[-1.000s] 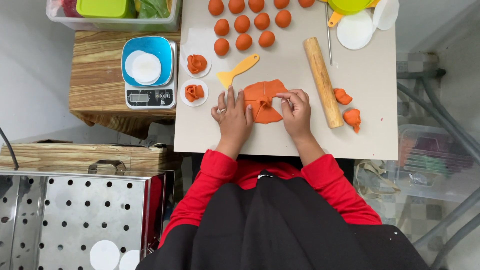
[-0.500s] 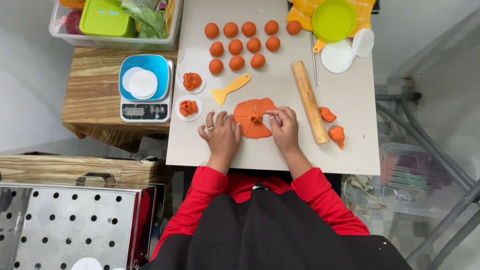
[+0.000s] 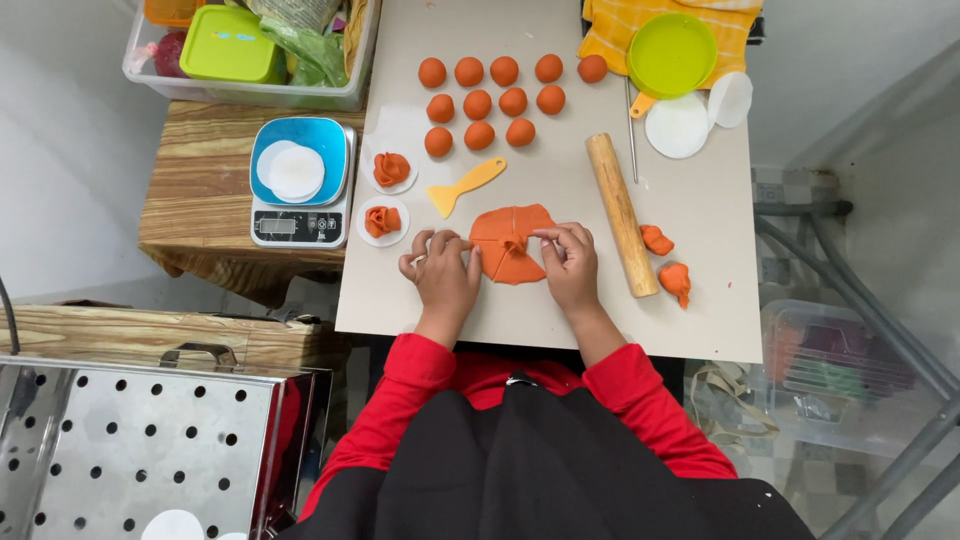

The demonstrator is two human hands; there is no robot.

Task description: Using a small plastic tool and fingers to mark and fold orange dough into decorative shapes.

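Observation:
A flat orange dough sheet (image 3: 513,236) lies on the grey board (image 3: 700,200), cut into sections and gathered at its middle. My left hand (image 3: 443,273) rests on the sheet's left edge, fingers curled onto the dough. My right hand (image 3: 571,265) pinches the sheet's right side near the centre fold. Several orange dough balls (image 3: 492,95) sit in rows at the far side. Two folded dough flowers (image 3: 388,194) rest on white paper rounds to the left. A yellow scraper (image 3: 466,186) lies just beyond the sheet, and a wooden rolling pin (image 3: 621,213) lies to the right.
A blue kitchen scale (image 3: 300,180) with white paper rounds stands on a wooden stool at left. Dough scraps (image 3: 667,260) lie right of the pin. A green bowl (image 3: 671,52) on a yellow cloth is far right. A perforated steel tray (image 3: 130,440) sits near left.
The view has shifted, so the board sits lower in frame. Both hands stay on the dough sheet, which is now more gathered at its centre.

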